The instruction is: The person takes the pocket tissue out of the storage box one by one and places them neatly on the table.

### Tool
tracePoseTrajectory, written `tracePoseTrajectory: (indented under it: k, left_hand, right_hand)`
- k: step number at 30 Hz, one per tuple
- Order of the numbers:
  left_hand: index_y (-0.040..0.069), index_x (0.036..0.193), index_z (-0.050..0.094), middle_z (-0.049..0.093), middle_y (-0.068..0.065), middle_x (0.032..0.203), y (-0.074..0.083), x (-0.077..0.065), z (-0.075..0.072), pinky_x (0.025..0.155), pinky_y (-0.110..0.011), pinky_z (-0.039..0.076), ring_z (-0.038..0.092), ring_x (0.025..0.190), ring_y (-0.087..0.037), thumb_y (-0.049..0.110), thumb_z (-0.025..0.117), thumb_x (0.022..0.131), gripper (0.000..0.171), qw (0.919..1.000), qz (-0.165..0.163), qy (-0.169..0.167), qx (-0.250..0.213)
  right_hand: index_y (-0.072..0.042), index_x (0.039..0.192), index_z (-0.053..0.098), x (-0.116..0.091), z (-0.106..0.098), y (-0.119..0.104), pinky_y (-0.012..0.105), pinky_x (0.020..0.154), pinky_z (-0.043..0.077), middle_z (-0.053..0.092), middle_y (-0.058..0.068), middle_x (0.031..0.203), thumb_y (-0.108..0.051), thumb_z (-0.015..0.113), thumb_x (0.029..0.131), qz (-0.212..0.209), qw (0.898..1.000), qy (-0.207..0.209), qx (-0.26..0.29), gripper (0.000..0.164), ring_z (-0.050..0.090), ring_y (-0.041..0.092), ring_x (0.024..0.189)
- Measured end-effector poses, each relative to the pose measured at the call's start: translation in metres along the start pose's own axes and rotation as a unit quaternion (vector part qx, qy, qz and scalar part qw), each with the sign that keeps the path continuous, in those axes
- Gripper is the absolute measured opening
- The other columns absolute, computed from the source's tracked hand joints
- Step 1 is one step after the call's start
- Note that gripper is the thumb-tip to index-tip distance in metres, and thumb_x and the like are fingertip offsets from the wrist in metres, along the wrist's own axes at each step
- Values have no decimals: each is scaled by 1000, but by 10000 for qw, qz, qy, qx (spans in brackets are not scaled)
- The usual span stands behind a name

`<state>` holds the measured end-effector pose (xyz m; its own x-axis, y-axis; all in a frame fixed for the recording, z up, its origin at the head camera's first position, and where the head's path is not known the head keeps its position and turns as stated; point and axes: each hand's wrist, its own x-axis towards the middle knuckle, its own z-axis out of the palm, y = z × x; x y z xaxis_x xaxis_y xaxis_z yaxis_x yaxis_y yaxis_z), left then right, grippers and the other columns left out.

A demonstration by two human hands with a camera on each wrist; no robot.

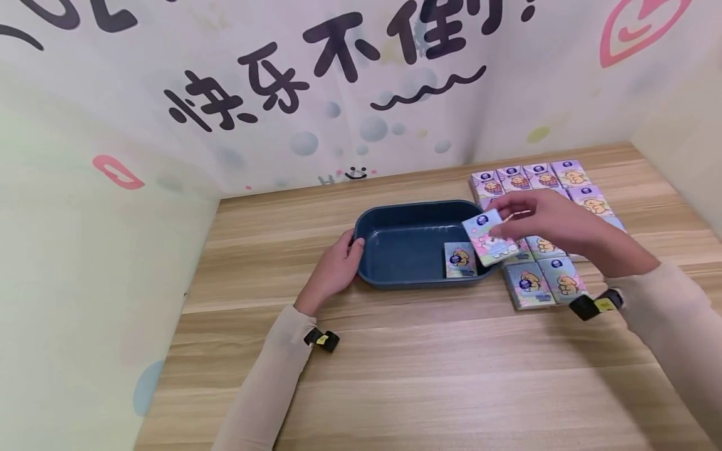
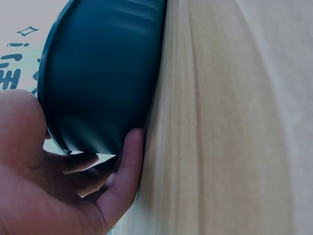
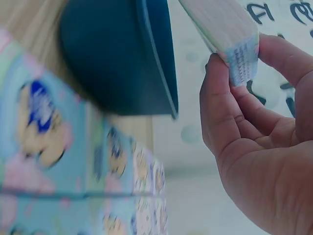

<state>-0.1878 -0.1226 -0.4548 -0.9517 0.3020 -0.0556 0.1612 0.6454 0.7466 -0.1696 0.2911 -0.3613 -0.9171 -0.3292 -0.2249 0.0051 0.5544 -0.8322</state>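
Note:
A dark blue plastic bin (image 1: 414,238) with rounded corners stands on the table. My left hand (image 1: 334,263) grips its left end, thumb at the rim and fingers along the outer wall (image 2: 98,78). My right hand (image 1: 544,219) pinches a small tissue pack (image 1: 488,238) between thumb and fingers, above the bin's right end. In the right wrist view this tissue pack (image 3: 239,54) is tilted and higher than the bin's rim. Another tissue pack (image 1: 460,259) lies inside the bin at its right end.
Right of the bin, several tissue packs (image 1: 566,279) lie in rows on the wooden table (image 1: 395,363), partly hidden under my right hand. A printed curtain (image 1: 316,75) hangs behind the table, and a pale wall (image 1: 68,263) stands at the left.

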Motion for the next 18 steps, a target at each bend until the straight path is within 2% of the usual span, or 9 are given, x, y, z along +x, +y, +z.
tracePoseTrajectory:
  k: [3, 5, 11, 15, 18]
  left_hand:
    - [8, 169, 43, 57, -17, 161, -11, 6, 4, 114, -56, 50, 60, 142, -33, 53, 35, 118, 68, 10000, 16, 27, 82]
    - [9, 169, 42, 56, -15, 162, -8, 5, 3, 115, -58, 49, 59, 143, -32, 53, 34, 119, 67, 10000, -74, 8, 15]
    - [9, 169, 43, 57, -15, 162, -12, 7, 3, 114, -58, 49, 59, 143, -32, 52, 35, 119, 66, 10000, -45, 40, 18]
    - [9, 169, 42, 57, -15, 162, -9, 5, 2, 113, -58, 50, 61, 140, -31, 50, 34, 119, 65, 10000, -66, 11, -16]
    - [7, 169, 41, 55, -17, 163, -2, 1, -1, 114, -57, 50, 60, 140, -33, 49, 36, 119, 65, 9999, -60, -43, -90]
  right_hand:
    - [-3, 149, 61, -13, -8, 14, 35, 87, 62, 62, 14, 128, -23, 78, 104, 158, 9997, 119, -162, 52, 65, 27, 107]
    - [-2, 150, 60, -20, -13, 24, 32, 86, 61, 63, 14, 129, -24, 78, 105, 227, 9992, 155, -286, 53, 66, 24, 106]
    - [1, 151, 57, -44, -27, 54, 30, 82, 60, 63, 10, 123, -21, 75, 107, 435, 9984, 230, -276, 52, 66, 17, 99]
    - [3, 152, 54, -61, -34, 74, 31, 80, 60, 64, 8, 123, -24, 75, 108, 722, 9960, 398, -346, 56, 66, 15, 94]
    - [6, 154, 49, -74, -40, 87, 32, 78, 60, 65, 15, 127, -27, 74, 109, 971, 9931, 499, -433, 62, 66, 13, 91]
